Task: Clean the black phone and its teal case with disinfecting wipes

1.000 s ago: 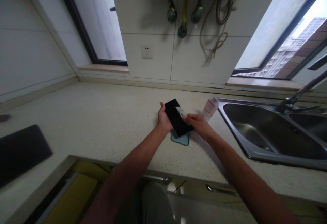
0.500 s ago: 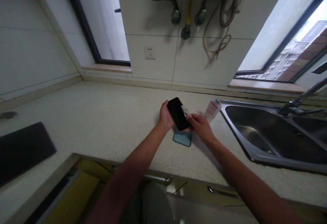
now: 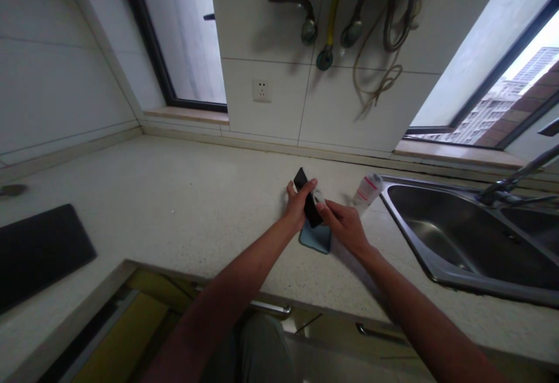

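Observation:
A black smartphone (image 3: 311, 210) is tilted steeply above the counter, so its face looks narrow. My left hand (image 3: 297, 204) is closed round it, fingers on one long side and thumb over the other. My right hand (image 3: 347, 224) pinches a small white wipe (image 3: 318, 195), which lies against the phone's right edge; whether it is paper or cloth I cannot tell. Under the phone, a blue-grey phone case (image 3: 315, 240) lies flat on the counter, partly covered by the phone and hands. Just behind my right hand is a white and pink plastic packet (image 3: 367, 191).
The pale counter (image 3: 209, 197) runs along the wall. To the right is a steel sink (image 3: 437, 220) with a tap (image 3: 502, 188). A dark flat panel (image 3: 43, 249) lies at the left. A socket (image 3: 261, 90) and hoses (image 3: 334, 10) are on the wall.
The phone has turned from face-up to nearly edge-on. My left thumb has come over its side, and the wipe has moved from the screen to the right edge.

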